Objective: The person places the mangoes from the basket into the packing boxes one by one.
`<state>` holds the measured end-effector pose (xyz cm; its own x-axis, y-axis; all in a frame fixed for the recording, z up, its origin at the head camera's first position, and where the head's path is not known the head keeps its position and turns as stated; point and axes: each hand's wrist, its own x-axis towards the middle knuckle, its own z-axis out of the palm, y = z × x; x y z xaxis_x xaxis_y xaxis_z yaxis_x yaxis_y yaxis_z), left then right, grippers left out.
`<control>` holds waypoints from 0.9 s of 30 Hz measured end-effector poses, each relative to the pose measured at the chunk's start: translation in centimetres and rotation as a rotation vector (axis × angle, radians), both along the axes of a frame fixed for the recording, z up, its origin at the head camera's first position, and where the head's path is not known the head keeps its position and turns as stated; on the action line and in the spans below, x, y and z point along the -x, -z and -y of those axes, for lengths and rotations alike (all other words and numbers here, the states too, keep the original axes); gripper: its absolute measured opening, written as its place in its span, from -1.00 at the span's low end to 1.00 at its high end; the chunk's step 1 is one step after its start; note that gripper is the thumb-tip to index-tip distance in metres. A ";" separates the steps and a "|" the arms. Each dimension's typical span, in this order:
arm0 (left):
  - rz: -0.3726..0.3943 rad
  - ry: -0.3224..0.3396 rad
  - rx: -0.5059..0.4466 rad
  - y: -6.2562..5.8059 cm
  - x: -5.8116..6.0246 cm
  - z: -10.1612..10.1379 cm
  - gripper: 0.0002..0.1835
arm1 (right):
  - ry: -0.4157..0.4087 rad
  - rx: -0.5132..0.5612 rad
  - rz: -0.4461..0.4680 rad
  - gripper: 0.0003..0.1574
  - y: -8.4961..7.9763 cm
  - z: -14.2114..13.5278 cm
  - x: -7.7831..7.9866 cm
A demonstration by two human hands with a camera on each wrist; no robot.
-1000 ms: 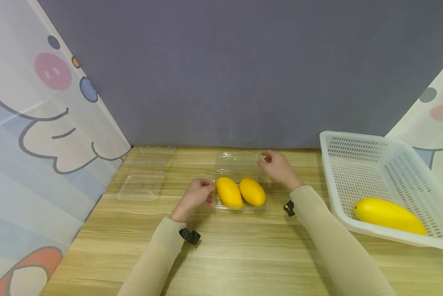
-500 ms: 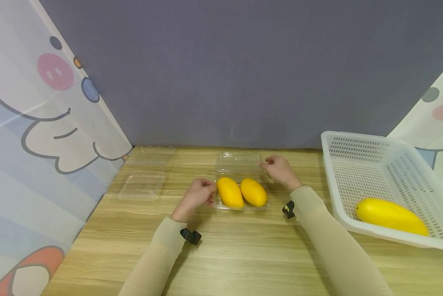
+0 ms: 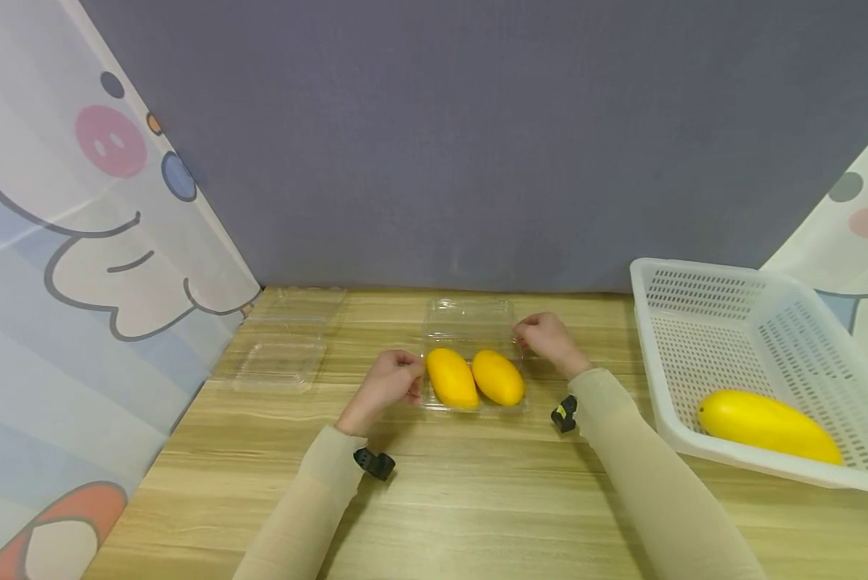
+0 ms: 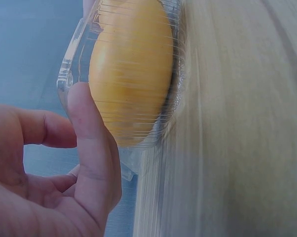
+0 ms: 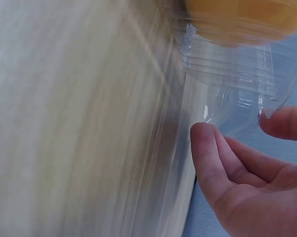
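Two yellow mangoes (image 3: 452, 379) (image 3: 498, 378) lie side by side in the base of a clear plastic clamshell container (image 3: 473, 409) in the head view. Its clear lid (image 3: 470, 318) is folded back, flat behind the base. My left hand (image 3: 385, 383) is at the left side, and in the left wrist view its thumb and fingers (image 4: 92, 148) pinch the rim beside a mango. At the right side, near the hinge, is my right hand (image 3: 550, 338). In the right wrist view its thumb (image 5: 286, 122) touches the rim and its fingers rest lower on the plastic.
Another clear container (image 3: 278, 366) stands opened at the left on the wooden table (image 3: 434, 507). A white perforated basket (image 3: 647, 362) at the right holds a long yellow fruit (image 3: 767, 427). A grey panel (image 3: 448, 145) rises behind the table.
My right hand has moved from beside the lid toward the hinge, nearer to me, its fingers closing in on the container. My left hand and the mangoes have stayed nearly still.
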<state>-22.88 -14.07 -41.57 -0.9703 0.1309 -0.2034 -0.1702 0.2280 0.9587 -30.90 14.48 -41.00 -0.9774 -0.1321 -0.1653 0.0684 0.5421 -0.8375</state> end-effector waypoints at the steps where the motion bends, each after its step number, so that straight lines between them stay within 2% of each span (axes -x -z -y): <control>1: 0.001 0.000 -0.002 0.0 0.0 0.0 -0.76 | 0.003 0.014 0.003 -0.42 0.0 0.0 0.0; 7: -0.011 -0.001 -0.004 0.0 -0.1 0.0 -0.77 | 0.018 0.071 0.013 -0.43 0.1 -0.1 0.1; 18: -0.008 -0.003 -0.005 0.1 0.0 0.0 -0.77 | 0.028 0.074 -0.046 -0.41 0.1 -0.2 0.0; 27: -0.005 -0.010 -0.003 0.2 0.1 0.0 -0.75 | 0.051 0.162 -0.052 -0.42 -0.7 0.0 0.1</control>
<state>-22.99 -14.09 -41.79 -0.9726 0.1221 -0.1979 -0.1673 0.2232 0.9603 -30.96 14.53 -40.31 -0.9901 -0.1025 -0.0954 0.0473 0.3966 -0.9168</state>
